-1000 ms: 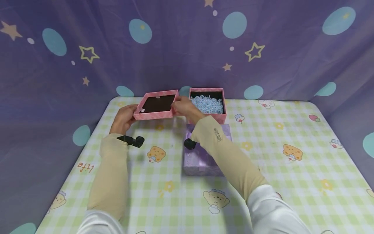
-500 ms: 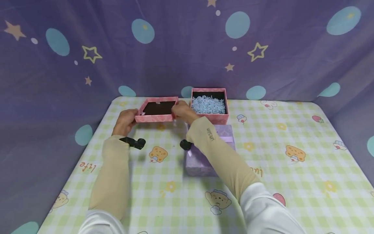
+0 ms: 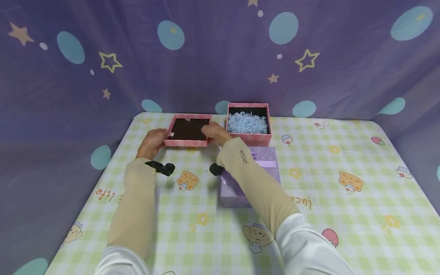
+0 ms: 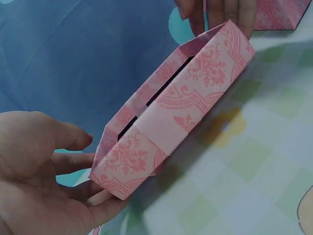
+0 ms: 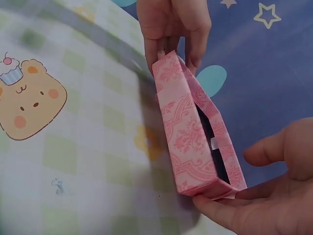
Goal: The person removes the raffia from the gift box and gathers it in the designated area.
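Note:
A pink patterned box lid [image 3: 185, 143], hollow side up with a dark inside, is between my two hands at the back left of the table. My left hand [image 3: 152, 142] holds its left end; in the left wrist view the fingers reach beneath it and the thumb lies by the rim. At the right end my right hand [image 3: 217, 133] holds the lid, fingers under the corner [image 5: 215, 208] and thumb above. A shadow lies under the lid in both wrist views. Right of it stands the matching pink box [image 3: 252, 139], with light-blue shredded paper [image 3: 247, 123] inside.
A closed purple gift box [image 3: 237, 200] with a ribbon sits in front of the pink box, partly hidden by my right forearm. A green checked cloth [image 3: 199, 244] covers the table. Purple curtain [image 3: 220, 57] with stars hangs close behind the boxes.
Both hands have lowered the lid toward the table and levelled it from a tilt. My right forearm has shifted left, uncovering more of the purple box. The pink box has stayed put.

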Available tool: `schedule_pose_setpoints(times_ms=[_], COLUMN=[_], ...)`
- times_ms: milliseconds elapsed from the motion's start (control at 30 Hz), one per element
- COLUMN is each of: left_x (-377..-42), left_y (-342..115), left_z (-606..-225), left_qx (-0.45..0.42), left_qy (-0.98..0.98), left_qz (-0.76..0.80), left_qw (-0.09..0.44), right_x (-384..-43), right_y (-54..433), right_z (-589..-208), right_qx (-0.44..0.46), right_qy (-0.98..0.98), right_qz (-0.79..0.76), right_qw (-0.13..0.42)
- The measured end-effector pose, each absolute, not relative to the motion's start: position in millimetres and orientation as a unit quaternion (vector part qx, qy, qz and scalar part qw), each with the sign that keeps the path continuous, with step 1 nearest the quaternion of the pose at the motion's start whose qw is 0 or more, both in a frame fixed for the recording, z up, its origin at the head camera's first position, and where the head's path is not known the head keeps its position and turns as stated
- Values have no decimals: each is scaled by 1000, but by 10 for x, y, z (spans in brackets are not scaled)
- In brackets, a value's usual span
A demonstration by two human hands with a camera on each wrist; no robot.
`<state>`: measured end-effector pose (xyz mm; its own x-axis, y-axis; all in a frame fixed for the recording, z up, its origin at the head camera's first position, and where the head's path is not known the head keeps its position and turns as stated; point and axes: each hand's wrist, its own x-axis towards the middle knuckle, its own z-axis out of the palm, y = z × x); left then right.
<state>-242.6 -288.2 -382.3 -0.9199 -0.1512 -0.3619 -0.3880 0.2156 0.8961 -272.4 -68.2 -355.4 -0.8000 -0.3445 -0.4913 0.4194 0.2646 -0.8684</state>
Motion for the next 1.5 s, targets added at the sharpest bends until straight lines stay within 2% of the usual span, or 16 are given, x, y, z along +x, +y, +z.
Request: schedule_pose_setpoints(times_ms=[300,467,567,800,900,1100,1500], left_x=[-2435,-2419,-2402,-2403,-2444,-2502,-2588], left_y=[-2852,-2869,-2873,-2800,-2746,-2516,-1929], left_z=[-3790,-3777,-3757,-3637,-3567,-3369,-3068], left_qx=[-178,-173,-182,-231,-228,-189,-91], left_qy=[775,777,796,816,819,825,796], left_qz=[591,589,568,529,525,531,598], left_qw=[133,138,108,-15,-44,-43,17], right_x=[-2761,-2756,-2743,-2714,-2716,-2720,-2809], right_y=[-742,-747,-737,-712,-692,-564,-63], right_z=[-3605,-3594,-3552,-3327,-3200,-2973,-2883], right_qx=[32,30,13,-38,-61,-97,-92], right_qy=[711,726,752,798,802,812,828], right_qz=[-609,-592,-577,-565,-572,-570,-551], right_qw=[350,349,319,205,161,78,38])
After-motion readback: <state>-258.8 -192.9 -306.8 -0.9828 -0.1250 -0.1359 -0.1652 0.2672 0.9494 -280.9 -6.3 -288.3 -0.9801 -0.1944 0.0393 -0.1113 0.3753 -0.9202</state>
